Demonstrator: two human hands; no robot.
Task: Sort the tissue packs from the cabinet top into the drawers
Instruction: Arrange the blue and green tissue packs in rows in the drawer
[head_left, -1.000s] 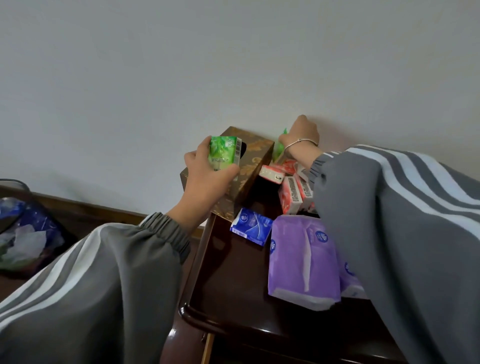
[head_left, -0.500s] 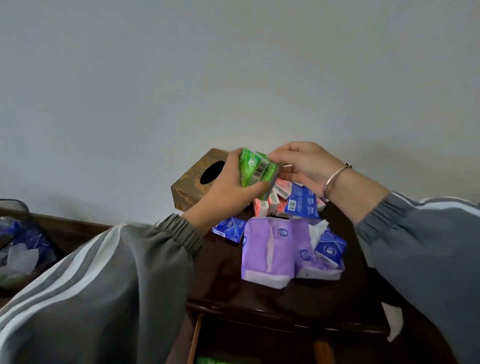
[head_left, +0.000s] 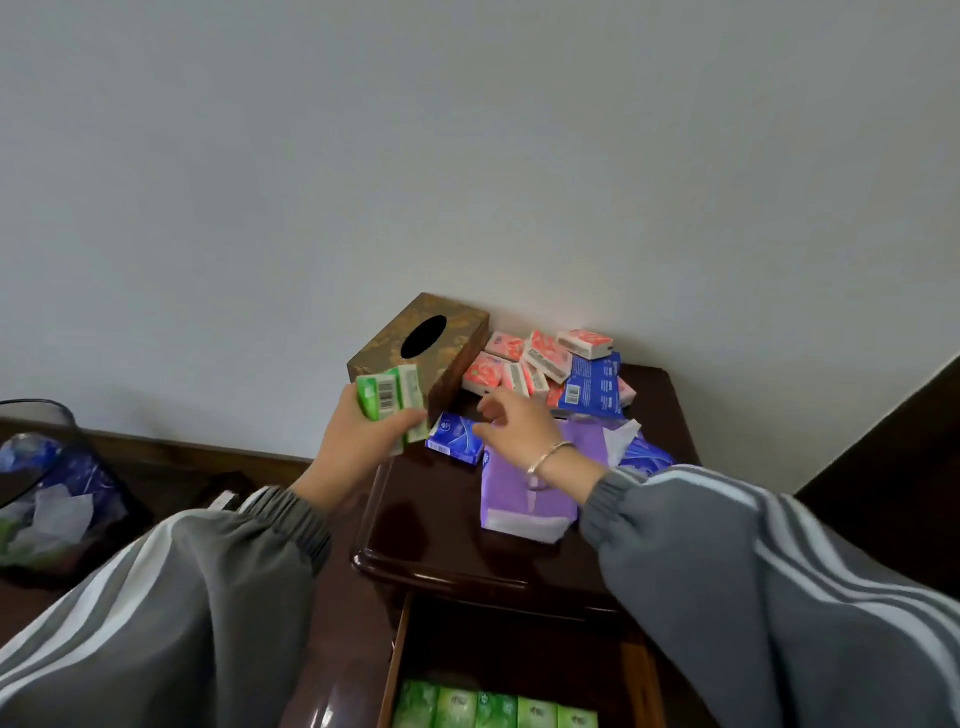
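Head view — left grip (head_left: 358, 441) holds green tissue packs (head_left: 388, 399).

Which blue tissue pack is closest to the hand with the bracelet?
The small blue pack lying flat beside the brown tissue box, just left of the right hand. The other two blue packs lie farther right.

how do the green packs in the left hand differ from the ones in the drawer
The held green packs, gripped by the left hand, are tilted with a barcode showing; the stored green packs lie flat in a row in the drawer, untouched. Both sets are green tissue packs.
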